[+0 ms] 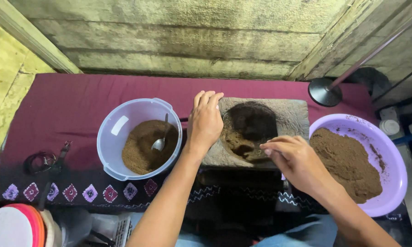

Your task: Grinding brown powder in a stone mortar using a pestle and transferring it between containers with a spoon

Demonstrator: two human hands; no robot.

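So my left hand point(205, 121) rests flat, fingers loose, on the left edge of the stone block point(292, 116), clamped on nothing. My right hand point(294, 158) hovers at its 5 o'clock corner, fingers pinched together over the brown powder point(242, 142) in the hollow. Clear bowl point(119, 123) with a spoon point(160, 142) sits at 9 o'clock, purple bowl point(389, 183) at 3.

- Two bowls: one clear bowl point(139, 137), one purple bowl point(389, 178).
- One spoon point(159, 143).
- One stone block point(261, 130).
- Two hands: left hand point(205, 121), right hand point(294, 160).
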